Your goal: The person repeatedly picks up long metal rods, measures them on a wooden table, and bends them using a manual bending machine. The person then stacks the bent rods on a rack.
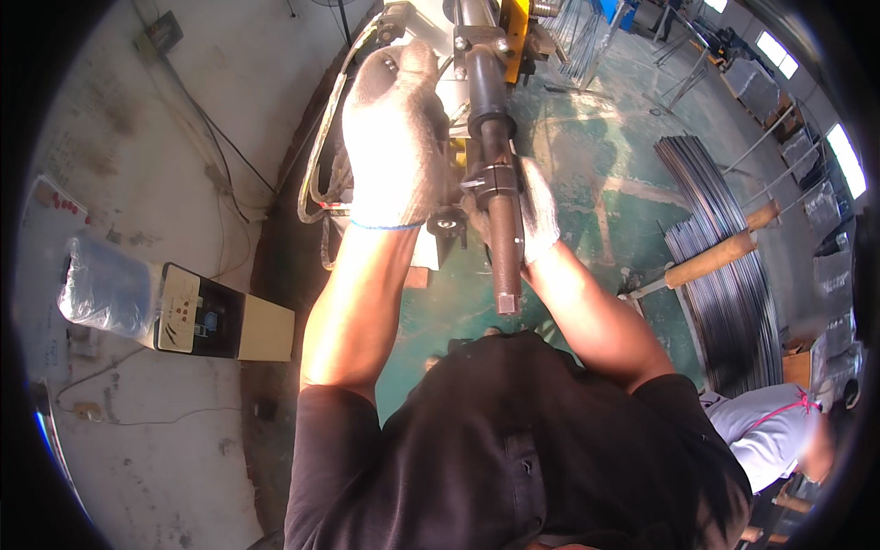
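Observation:
A long dark machine shaft (492, 156) runs toward me at the upper middle. Clamp collars sit on it, and its near end is a rust-brown threaded rod (505, 247) with a squared tip. My right hand (539, 206), in a pale knitted glove, is against the shaft's right side near a collar. Its fingers pass behind the rod and a bit of glove shows on the other side. My left hand (394, 137), also gloved, is closed at the machine's left side; strong sunlight washes it out, and whatever it holds is hidden. A black round knob (446, 223) lies between the hands.
Cables (319, 174) hang down the machine's left side. On the left, a plastic-covered beige and black box (197, 316) stands by the wall. A bundle of long metal rods (724, 266) lies at right with a brown roll (710, 259) across it. Another person (761, 426) is at lower right.

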Motion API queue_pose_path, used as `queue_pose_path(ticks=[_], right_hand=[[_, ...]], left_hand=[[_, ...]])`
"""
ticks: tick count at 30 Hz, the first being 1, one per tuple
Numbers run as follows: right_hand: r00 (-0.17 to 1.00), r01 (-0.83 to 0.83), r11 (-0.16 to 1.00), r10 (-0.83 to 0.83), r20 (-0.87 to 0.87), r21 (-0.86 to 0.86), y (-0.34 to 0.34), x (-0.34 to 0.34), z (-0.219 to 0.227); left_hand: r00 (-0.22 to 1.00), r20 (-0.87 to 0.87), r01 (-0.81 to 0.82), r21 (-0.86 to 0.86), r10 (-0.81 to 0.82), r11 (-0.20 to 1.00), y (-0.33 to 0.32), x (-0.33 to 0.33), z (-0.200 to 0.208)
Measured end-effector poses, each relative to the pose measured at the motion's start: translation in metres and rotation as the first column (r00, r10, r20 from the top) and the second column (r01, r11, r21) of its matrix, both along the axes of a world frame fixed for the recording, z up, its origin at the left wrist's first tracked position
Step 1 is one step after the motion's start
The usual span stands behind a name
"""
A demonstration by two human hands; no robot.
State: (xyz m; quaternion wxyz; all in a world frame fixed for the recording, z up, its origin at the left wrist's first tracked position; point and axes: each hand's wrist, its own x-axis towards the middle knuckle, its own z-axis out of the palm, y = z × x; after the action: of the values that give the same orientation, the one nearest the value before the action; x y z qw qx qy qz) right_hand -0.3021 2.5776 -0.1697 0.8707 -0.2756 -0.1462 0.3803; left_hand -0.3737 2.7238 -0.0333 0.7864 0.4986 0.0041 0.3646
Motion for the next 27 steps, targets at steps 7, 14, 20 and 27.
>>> queue_pose_path(ticks=[7, 14, 20, 27], right_hand=[[0.943, 0.332, 0.909, -0.328, 0.060, -0.253, 0.016, -0.029, 0.024], [0.930, 0.325, 0.922, -0.352, -0.106, -0.210, 0.017, -0.008, 0.006], [0.979, 0.202, 0.957, -0.200, 0.035, -0.210, 0.007, -0.016, 0.009], [0.968, 0.222, 0.940, -0.244, -0.056, -0.259, 0.010, -0.031, 0.030]], left_hand=[[0.998, 0.024, -0.059, -0.011, 0.059, 0.998, -0.005, -0.017, -0.006], [0.937, 0.348, -0.124, 0.381, -0.018, 0.916, -0.038, -0.095, -0.081], [0.927, 0.355, -0.007, 0.344, -0.123, 0.939, -0.038, -0.101, -0.082], [0.933, 0.343, -0.336, 0.720, 0.110, 0.607, -0.004, -0.065, -0.103]])
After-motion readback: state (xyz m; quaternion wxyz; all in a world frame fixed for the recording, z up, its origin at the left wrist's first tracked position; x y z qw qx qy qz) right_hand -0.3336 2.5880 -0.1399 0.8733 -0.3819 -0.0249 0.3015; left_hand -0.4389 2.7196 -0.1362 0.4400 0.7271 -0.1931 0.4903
